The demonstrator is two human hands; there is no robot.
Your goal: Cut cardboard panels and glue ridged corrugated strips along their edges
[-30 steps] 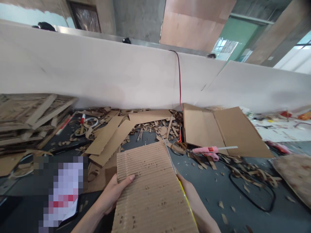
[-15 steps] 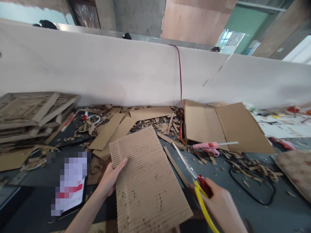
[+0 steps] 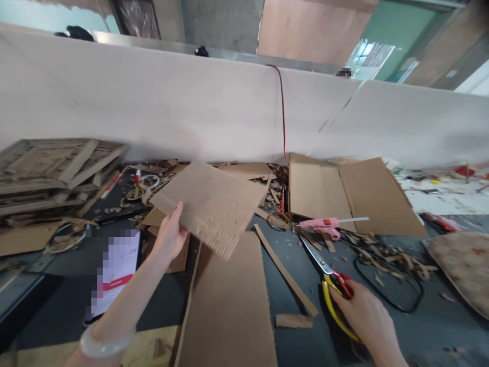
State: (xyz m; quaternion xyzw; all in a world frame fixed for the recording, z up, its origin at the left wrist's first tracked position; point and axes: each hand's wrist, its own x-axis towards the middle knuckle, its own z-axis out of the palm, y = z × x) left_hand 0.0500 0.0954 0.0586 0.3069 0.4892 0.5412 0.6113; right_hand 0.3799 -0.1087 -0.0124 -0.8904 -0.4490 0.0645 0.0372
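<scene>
My left hand (image 3: 172, 235) grips the left edge of a ridged corrugated cardboard sheet (image 3: 214, 204), thumb on top, and holds it tilted over the scraps at the back. My right hand (image 3: 364, 311) is closed on the handles of scissors (image 3: 324, 272) with one red and one yellow grip. The blades point away from me, low over the dark table near the glue gun. A larger flat cardboard piece (image 3: 231, 306) lies in front of me, partly under the sheet. Right of it are a narrow cardboard strip (image 3: 284, 270) and a small offcut (image 3: 293, 321).
A pink glue gun (image 3: 321, 224) with a black cord lies beside an opened cardboard box (image 3: 355, 199). At the left are a stack of cardboard frames (image 3: 49, 178) and a phone (image 3: 114, 275). A patterned cushion (image 3: 462, 265) sits at the right.
My left hand has moved the corrugated sheet forward and tilted it, uncovering the flat cardboard below. My right hand has lowered the scissors and shifted them to the right, toward the table.
</scene>
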